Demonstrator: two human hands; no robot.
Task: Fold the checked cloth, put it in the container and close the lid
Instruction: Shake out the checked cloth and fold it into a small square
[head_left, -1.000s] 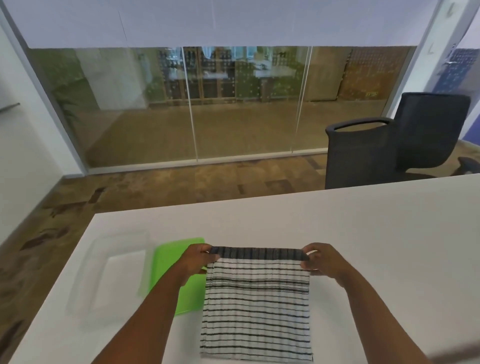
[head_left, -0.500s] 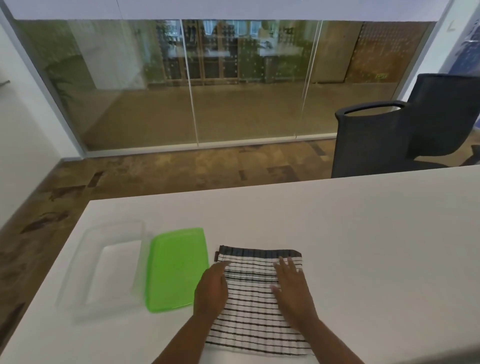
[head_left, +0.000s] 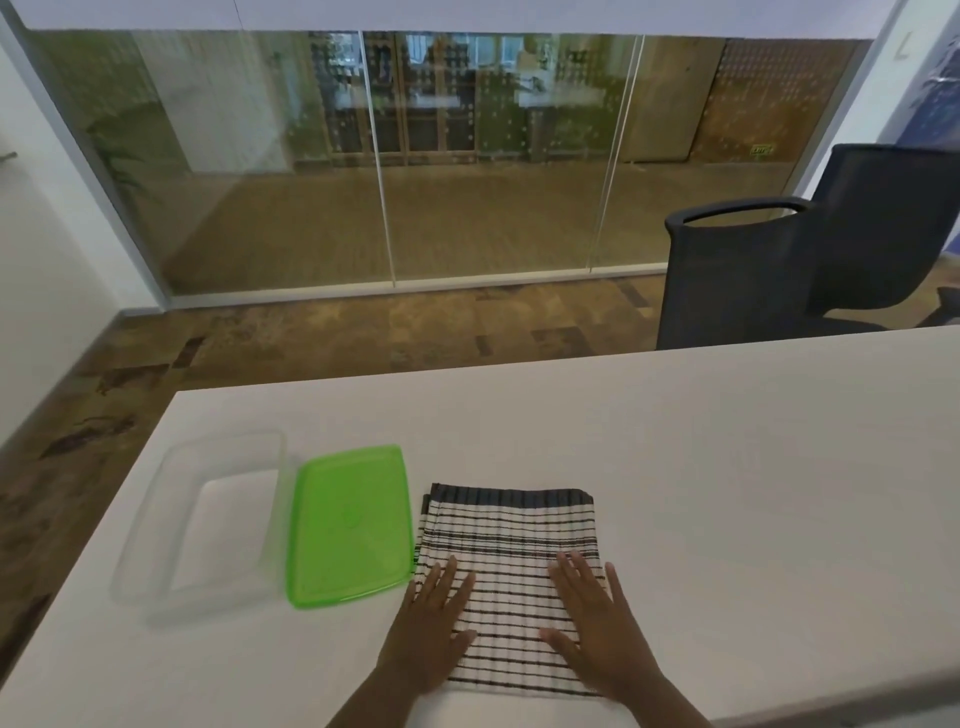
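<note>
The black-and-white checked cloth (head_left: 509, 551) lies folded flat on the white table (head_left: 727, 467), near its front edge. My left hand (head_left: 431, 634) rests palm down on the cloth's near left part, fingers spread. My right hand (head_left: 597, 634) presses flat on its near right part, fingers apart too. Left of the cloth lies the green lid (head_left: 348, 525), top up, its edge touching the cloth. Further left stands the clear plastic container (head_left: 208, 525), open and with nothing in it.
Two black office chairs (head_left: 769, 270) stand behind the table's far right edge. A glass wall runs across the room beyond a strip of brown floor. The table's left edge is close to the container.
A second ago both hands held the cloth's far edge by its corners. They laid it down and have slid flat along the cloth toward me.
</note>
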